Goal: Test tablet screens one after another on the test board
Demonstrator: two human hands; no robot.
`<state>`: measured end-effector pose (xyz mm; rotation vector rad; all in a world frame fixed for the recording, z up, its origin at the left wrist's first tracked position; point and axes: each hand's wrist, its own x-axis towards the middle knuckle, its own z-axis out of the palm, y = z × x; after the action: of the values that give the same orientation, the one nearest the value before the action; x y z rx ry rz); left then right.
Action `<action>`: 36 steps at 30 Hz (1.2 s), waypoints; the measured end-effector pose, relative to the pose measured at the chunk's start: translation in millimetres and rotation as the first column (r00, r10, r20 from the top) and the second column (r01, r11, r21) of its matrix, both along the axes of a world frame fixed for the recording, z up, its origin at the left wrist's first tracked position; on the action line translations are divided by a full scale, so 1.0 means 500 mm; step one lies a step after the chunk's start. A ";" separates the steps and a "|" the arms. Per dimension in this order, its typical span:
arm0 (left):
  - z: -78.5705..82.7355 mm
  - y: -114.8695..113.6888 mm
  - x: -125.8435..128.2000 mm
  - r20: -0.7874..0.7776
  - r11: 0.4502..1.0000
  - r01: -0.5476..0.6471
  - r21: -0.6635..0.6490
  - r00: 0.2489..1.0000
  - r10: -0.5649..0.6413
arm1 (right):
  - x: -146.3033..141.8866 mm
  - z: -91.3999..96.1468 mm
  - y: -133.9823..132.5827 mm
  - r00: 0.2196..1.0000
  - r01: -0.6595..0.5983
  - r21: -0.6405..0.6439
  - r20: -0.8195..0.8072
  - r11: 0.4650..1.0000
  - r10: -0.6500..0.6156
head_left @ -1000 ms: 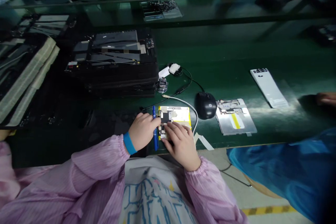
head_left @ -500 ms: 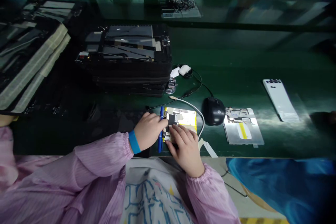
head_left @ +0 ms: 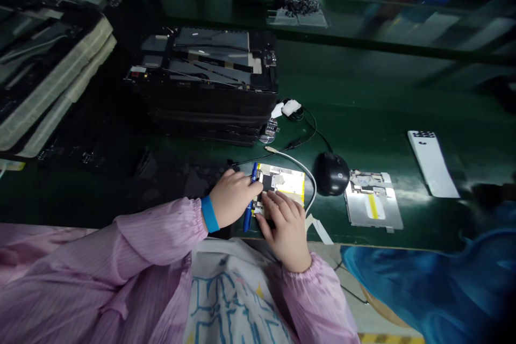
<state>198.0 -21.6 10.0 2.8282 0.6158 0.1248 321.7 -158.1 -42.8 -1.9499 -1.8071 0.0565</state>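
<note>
A flat silver plate (head_left: 293,178) with yellow edges and a dark circuit board (head_left: 266,184) along its left side lies on the bench in front of me. My left hand (head_left: 231,199) is closed at its left edge, thumb reaching onto the board; what its fingers hold, if anything, is hidden. A blue pen (head_left: 247,219) lies along that edge, its middle covered by my left hand. My right hand (head_left: 287,226) rests over the lower part of the plate, fingers stretched out and touching the board, thumb at the near edge.
Behind is a tall stack of black tablet-like units (head_left: 209,113); taped units (head_left: 60,91) lie left. A white cable (head_left: 296,161) curves round the plate. Rightward are a black mouse (head_left: 331,173), a second silver plate (head_left: 373,209) and a white strip (head_left: 433,166). Blue fabric (head_left: 423,279) hangs at right.
The camera view has tilted and shifted slightly. Both hands keep nearly the same pose on the plate and board. A hand at the far left edge is out of view now.
</note>
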 end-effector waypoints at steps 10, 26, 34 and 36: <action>-0.002 -0.001 0.000 -0.003 1.000 0.012 0.000 1.000 -0.012 | -0.004 -0.002 0.001 0.999 0.014 -0.028 0.051 1.000 -0.012; 0.034 -0.017 -0.096 0.226 0.991 0.043 -0.129 0.974 -0.012 | -0.032 -0.020 0.011 0.985 -0.049 0.130 0.171 0.990 0.026; 0.117 0.099 -0.286 0.417 0.872 -0.125 -0.472 0.840 0.346 | -0.061 -0.018 0.024 0.991 0.045 0.158 0.117 0.986 -0.064; 0.113 0.157 -0.309 0.377 0.797 -0.172 -0.579 0.810 0.449 | -0.062 -0.015 0.028 0.993 0.086 0.124 0.069 0.989 -0.095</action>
<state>43.5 56.8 66.6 2.0162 0.8469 0.6315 290.8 -144.2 -50.5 -1.9689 -1.7233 -0.1548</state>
